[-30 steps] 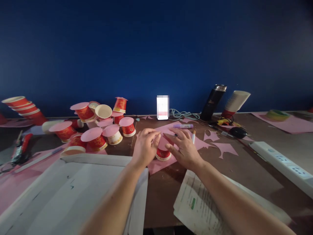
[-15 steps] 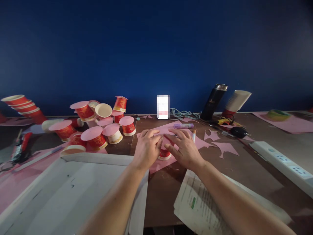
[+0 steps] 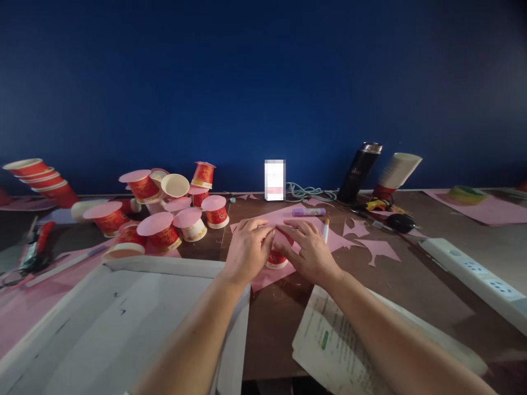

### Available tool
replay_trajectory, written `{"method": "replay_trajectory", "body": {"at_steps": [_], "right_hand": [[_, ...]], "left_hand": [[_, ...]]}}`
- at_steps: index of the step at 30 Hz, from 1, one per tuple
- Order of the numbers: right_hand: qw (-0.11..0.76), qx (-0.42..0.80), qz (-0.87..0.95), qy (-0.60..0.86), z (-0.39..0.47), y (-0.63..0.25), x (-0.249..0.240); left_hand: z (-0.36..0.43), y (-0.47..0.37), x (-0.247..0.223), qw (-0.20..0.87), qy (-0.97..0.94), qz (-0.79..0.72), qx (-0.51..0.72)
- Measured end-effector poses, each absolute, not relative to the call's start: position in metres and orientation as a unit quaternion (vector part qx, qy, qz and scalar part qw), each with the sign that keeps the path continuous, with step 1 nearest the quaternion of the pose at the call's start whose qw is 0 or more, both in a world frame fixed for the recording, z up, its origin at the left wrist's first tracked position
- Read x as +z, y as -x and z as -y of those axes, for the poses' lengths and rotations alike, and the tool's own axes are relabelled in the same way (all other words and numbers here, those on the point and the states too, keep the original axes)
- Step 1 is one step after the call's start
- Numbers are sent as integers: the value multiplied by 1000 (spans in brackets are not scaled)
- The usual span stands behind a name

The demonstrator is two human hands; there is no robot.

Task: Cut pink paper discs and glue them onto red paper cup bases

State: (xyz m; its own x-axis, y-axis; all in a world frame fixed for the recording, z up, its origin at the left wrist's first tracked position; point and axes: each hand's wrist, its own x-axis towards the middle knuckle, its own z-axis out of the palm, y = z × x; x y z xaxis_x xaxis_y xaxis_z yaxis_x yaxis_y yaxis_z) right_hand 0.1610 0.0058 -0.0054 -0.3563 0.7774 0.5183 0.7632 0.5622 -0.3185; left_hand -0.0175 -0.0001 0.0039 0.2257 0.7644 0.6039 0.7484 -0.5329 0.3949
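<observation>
An upturned red paper cup (image 3: 277,260) with a white rim stands on a pink paper sheet (image 3: 257,281) in the middle of the table. A pink paper disc (image 3: 281,238) covers its base, mostly hidden by my fingers. My left hand (image 3: 251,247) is curled over the disc's left side, thumb close to the index finger. From the right, my right hand (image 3: 310,247) lies over the disc, its thumb near the cup's side. Both hands keep the disc against the cup. A purple glue stick (image 3: 308,212) and a white stick with an orange tip (image 3: 326,230) lie just beyond.
Several red cups with pink discs (image 3: 156,224) crowd the left, beside a white tray (image 3: 164,265). Pink scraps (image 3: 381,250), a power strip (image 3: 473,269) and a printed booklet (image 3: 325,329) lie right. A black flask (image 3: 360,173) and lit phone (image 3: 274,180) stand behind.
My right thumb has shifted slightly down and left, nearer the cup. Otherwise both hands and the cup stay nearly where they were.
</observation>
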Motion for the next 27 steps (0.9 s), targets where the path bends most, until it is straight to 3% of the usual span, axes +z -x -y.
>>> {"method": "replay_trajectory", "body": {"at_steps": [27], "right_hand": [[370,66,800,468,-6,-159,-8]], "left_hand": [[-4,20,-2,-22,-781,-482,398]]}}
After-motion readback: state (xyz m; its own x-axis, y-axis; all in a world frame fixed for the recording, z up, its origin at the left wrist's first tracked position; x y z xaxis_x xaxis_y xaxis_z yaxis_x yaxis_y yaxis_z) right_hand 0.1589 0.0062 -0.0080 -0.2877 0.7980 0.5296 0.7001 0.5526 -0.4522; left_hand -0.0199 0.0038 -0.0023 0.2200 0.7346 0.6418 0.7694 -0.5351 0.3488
